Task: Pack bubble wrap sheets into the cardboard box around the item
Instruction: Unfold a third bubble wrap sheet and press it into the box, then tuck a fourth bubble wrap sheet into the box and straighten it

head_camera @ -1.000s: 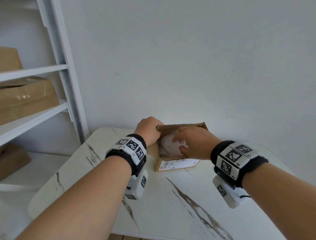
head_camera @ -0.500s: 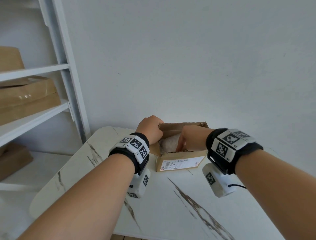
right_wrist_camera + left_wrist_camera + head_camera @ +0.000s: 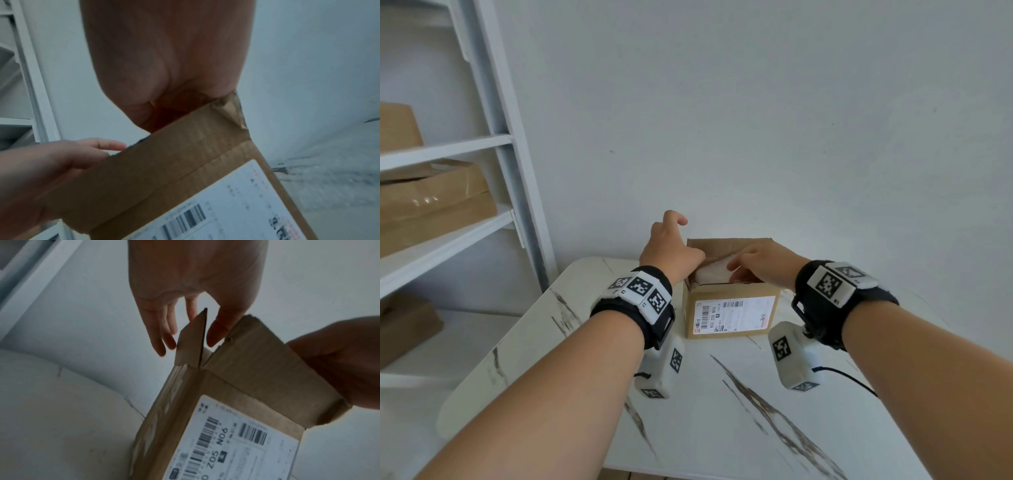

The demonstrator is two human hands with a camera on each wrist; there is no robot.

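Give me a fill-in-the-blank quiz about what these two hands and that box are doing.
1. The brown cardboard box stands on a white ____-patterned table.
2. The right hand reaches ____ the open box, onto the white bubble wrap.
3. The left hand has its fingers ____, gripping nothing.
4. A white shipping ____ is stuck on the box's near side.

Missing: marble; into; straight; label
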